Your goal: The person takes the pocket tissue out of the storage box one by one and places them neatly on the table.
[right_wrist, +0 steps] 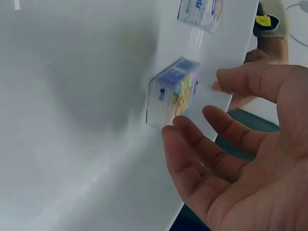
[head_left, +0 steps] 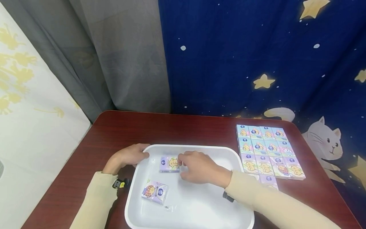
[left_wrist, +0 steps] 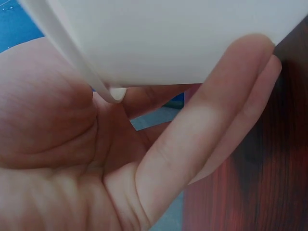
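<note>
A white tray [head_left: 188, 203] lies on the table, with two small purple tissue packs in it. My left hand [head_left: 130, 157] holds its upper left corner, thumb on the rim and fingers against the outer wall [left_wrist: 144, 43]. One tissue pack [head_left: 169, 164] with a yellow cartoon figure lies near the tray's far side. My right hand [head_left: 197, 167] hovers at that pack's right end. In the right wrist view the thumb and fingers stand apart, fingertips close by the pack [right_wrist: 175, 91]. The other tissue pack [head_left: 155, 191] lies slanted nearer the front left.
Several rows of tissue packs [head_left: 266, 151], blue-green and purple, lie side by side on the reddish-brown table [head_left: 171, 127] right of the tray. My right forearm [head_left: 266, 197] crosses the tray's right side and overlaps the nearest packs. A dark blue curtain [head_left: 228, 57] hangs behind the table.
</note>
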A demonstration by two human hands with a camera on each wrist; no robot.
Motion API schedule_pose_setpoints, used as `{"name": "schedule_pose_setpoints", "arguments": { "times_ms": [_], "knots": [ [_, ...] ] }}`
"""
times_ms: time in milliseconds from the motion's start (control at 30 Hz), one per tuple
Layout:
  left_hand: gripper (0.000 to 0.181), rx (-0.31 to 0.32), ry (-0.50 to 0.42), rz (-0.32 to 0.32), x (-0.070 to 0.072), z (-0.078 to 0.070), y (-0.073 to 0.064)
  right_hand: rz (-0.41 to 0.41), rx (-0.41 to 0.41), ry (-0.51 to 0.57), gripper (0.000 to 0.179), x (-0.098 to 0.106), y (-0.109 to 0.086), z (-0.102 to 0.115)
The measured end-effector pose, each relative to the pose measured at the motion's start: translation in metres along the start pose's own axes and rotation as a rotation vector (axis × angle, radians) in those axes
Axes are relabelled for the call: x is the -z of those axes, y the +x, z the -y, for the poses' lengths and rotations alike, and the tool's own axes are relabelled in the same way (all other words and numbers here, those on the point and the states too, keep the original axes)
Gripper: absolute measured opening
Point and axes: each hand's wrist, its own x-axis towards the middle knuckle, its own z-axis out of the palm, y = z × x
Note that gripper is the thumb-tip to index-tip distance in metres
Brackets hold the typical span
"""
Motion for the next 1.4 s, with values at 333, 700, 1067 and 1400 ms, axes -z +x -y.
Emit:
{"name": "schedule_pose_setpoints", "arguments": {
  "times_ms": [333, 700, 1067, 1400],
  "knots": [
    [0.036, -0.007, 0.036, -0.001, 0.001, 0.0, -0.001, 0.088, 0.008, -0.079, 0.048, -0.016, 0.02, 0.026],
    [0.039, -0.008, 0.019, 0.009, 0.001, 0.0, -0.002, 0.122, 0.038, -0.214, 0.059, -0.027, 0.03, 0.038],
    [0.039, 0.009, 0.018, 0.005, 0.001, 0.002, -0.002, 0.185, -0.023, -0.258, 0.049, -0.03, 0.033, 0.036],
    [0.037, 0.01, 0.021, -0.001, 0.0, 0.001, -0.001, 0.194, -0.061, -0.276, 0.03, -0.022, 0.02, 0.029]
  ]
}}
